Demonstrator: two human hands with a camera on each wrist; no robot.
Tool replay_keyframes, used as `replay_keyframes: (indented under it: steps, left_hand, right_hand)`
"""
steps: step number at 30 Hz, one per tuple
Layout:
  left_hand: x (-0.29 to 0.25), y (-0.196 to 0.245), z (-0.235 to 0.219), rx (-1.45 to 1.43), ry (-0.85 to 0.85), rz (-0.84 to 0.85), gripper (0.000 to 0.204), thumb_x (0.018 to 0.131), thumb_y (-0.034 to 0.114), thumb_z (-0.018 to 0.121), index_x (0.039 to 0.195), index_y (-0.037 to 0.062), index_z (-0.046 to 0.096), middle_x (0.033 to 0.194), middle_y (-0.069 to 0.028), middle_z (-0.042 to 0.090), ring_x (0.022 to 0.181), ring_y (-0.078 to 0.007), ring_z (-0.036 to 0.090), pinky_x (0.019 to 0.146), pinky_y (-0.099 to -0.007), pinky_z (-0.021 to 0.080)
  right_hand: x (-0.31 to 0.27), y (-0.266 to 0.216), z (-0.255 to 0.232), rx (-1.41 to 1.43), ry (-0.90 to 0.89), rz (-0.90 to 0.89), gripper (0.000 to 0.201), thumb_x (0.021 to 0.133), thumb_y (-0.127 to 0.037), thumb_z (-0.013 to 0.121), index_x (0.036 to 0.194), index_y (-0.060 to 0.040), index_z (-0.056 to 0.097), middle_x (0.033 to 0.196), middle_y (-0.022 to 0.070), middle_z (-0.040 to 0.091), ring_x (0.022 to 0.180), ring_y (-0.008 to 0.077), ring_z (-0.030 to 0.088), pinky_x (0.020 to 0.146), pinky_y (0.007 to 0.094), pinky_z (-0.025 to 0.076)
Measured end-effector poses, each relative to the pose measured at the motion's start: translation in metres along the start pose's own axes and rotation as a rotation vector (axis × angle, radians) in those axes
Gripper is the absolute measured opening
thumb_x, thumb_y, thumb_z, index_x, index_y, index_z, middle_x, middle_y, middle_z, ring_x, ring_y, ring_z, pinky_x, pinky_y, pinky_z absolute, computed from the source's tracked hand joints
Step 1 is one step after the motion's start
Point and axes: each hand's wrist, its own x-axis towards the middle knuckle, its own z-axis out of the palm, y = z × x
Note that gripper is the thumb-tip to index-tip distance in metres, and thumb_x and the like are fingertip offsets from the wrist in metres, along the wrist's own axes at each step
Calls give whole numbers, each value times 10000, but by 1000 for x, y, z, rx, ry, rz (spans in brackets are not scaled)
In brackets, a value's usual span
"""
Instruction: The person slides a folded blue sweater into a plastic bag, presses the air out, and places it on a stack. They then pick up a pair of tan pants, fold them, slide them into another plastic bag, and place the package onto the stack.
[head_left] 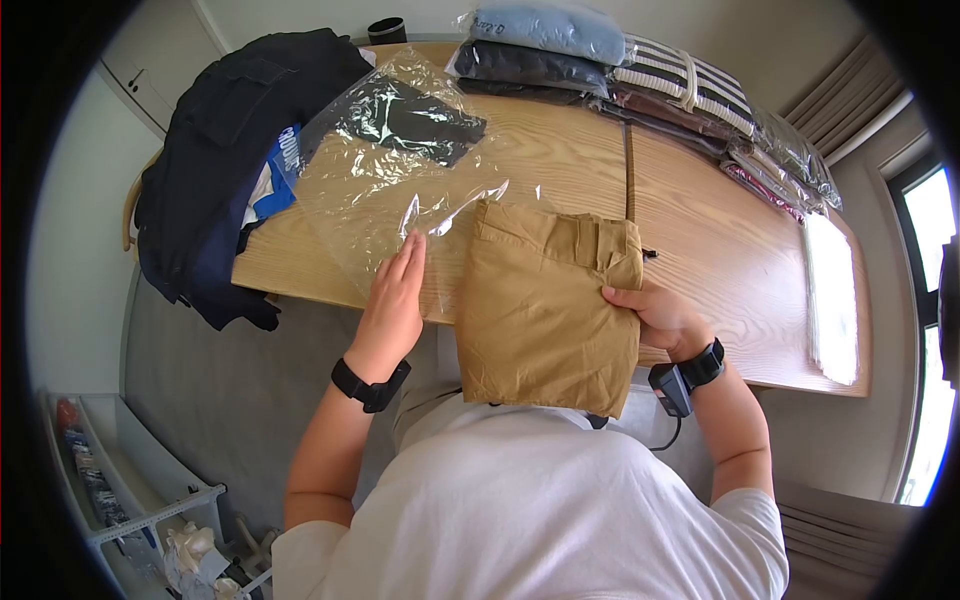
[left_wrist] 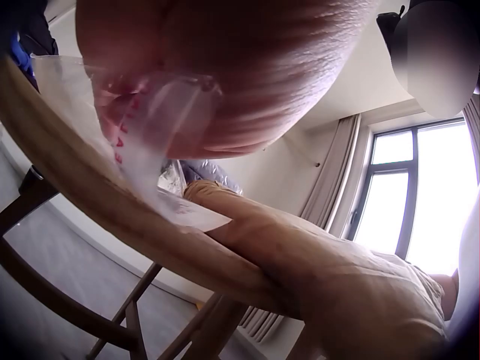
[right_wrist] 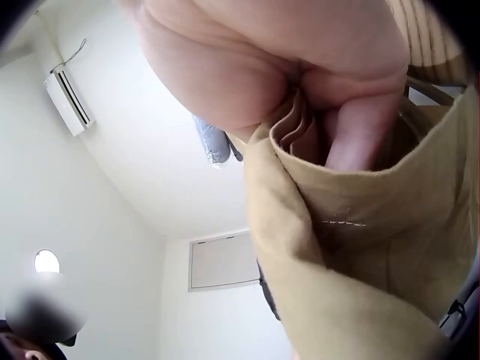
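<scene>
My right hand grips the right edge of a folded khaki garment, thumb on top. In the right wrist view, its fingers reach in between the cloth layers. The garment overhangs the table's front edge, close to my body. To its left, my left hand lies with straight fingers over the lower part of a large clear plastic bag. In the left wrist view, a fold of the bag with red lettering shows against that hand.
Dark clothes are heaped at the table's left end. Bagged, folded garments are stacked along the back. A dark folded piece lies under the clear bag. Flat clear bags lie at the right; an open bin stands lower left.
</scene>
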Motion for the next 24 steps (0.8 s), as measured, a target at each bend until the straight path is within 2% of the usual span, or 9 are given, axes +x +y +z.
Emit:
replay_keyframes:
  steps: [2,6,9,13,15,17,19,23,24]
  left_hand:
    - [2,-1,4,-50,66,-34,792,714,-218,387,1459,-30,194,1480,-205,287,1208,-373,410,1047,-415,345]
    - [6,2,5,-56,115,-45,818,704,-229,385,1468,-26,172,1483,-218,277,1223,-375,398,1054,-414,338]
    - [6,7,2,23,88,-4,759,725,-187,451,1439,-41,239,1492,-190,285,1234,-377,390,1059,-421,328]
    - [1,10,0,86,37,1,766,733,-160,483,1448,21,275,1502,-142,295,1262,-343,379,1048,-421,332]
    - [-1,8,0,120,36,-14,771,735,-151,494,1450,49,291,1503,-128,300,1268,-332,377,1042,-430,335]
    - [-6,3,3,150,66,-16,756,742,-135,500,1440,110,347,1495,-135,311,1278,-342,371,1039,-465,326]
    - [-9,-1,7,141,108,-45,743,742,-140,481,1431,117,372,1491,-146,314,1290,-362,356,1054,-470,311]
    - [-18,-7,11,94,235,-72,710,750,-105,501,1407,151,423,1465,-186,333,1308,-398,339,1053,-485,309]
    - [-22,-8,12,92,233,-85,710,750,-105,501,1407,151,423,1465,-186,333,1308,-398,339,1053,-485,309]
  right_hand:
    - [2,2,3,-14,-49,19,398,951,-99,532,1314,37,444,1302,174,532,1154,265,564,989,378,477]
    - [5,6,11,50,-55,129,407,947,-86,534,1321,40,436,1303,177,530,1159,270,560,994,377,472]
    - [15,8,19,99,-49,103,403,943,-76,535,1314,49,438,1282,179,546,1147,274,569,990,379,474]
    - [42,8,15,161,-3,101,367,957,-127,513,1276,48,474,1226,173,587,1089,274,606,949,399,501]
    - [52,6,12,375,-41,50,375,985,-193,465,1271,49,469,1221,179,583,1086,276,604,949,400,495]
    - [59,7,14,390,20,25,378,981,-239,463,1236,37,504,1185,178,609,1033,282,629,909,407,517]
    - [61,10,17,389,239,-74,385,985,-243,449,1253,31,484,1209,174,590,1058,279,615,932,406,503]
    - [32,19,39,330,146,-176,392,947,-231,521,1248,20,499,1225,146,587,1101,282,585,963,386,473]
    - [27,23,39,327,136,-133,386,938,-188,540,1259,21,494,1237,149,577,1119,282,572,973,377,461]
